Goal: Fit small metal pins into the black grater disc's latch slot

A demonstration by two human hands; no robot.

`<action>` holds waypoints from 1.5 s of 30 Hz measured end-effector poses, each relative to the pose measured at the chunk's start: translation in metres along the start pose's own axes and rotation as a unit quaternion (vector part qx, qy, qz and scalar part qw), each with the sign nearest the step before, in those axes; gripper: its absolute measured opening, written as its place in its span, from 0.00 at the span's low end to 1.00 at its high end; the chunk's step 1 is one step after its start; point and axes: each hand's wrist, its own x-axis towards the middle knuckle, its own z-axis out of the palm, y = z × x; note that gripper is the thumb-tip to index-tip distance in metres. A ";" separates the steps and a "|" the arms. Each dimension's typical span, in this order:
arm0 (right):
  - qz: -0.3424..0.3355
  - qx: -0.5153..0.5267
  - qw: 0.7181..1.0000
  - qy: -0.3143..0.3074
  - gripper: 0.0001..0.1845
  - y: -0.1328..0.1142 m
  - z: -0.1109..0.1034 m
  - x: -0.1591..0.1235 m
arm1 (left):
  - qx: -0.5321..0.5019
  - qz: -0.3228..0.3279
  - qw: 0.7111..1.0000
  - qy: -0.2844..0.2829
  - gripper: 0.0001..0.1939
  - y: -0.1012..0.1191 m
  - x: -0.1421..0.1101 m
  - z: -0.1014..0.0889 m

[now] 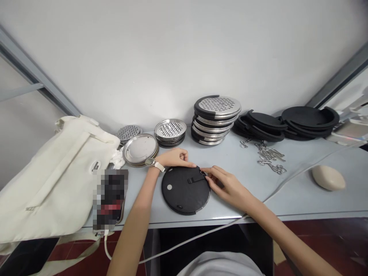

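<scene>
A round black holder lies flat on the table in front of me, with a pale dot and a short black strap on its face. My left hand is at its far edge, fingers curled and thumb pressed along the rim. At the strap's outer end, my right hand pinches a small metal clasp; the fingertips partly cover it. Several similar metal clasps are heaped to the right.
Stacked grater discs, plain metal discs and graters in black holders stand along the wall. Black holders are piled right. A white bag and blurred phone sit left. A white cable crosses near a beige mouse.
</scene>
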 end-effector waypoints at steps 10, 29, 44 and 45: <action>0.009 0.020 1.000 -0.002 0.13 0.001 0.000 0.000 | 0.004 -0.001 1.000 -0.001 0.27 0.001 0.000 0.000; 0.043 0.051 0.997 -0.033 0.12 0.001 -0.001 -0.001 | 0.002 -0.002 1.000 -0.001 0.27 0.003 -0.001 0.000; 0.042 0.044 0.998 -0.029 0.12 0.002 0.000 -0.001 | 0.007 0.004 1.000 0.001 0.28 0.001 0.000 0.000; 0.043 0.043 0.998 -0.031 0.12 0.002 0.001 -0.001 | 0.007 0.005 1.000 0.002 0.28 0.002 0.000 0.000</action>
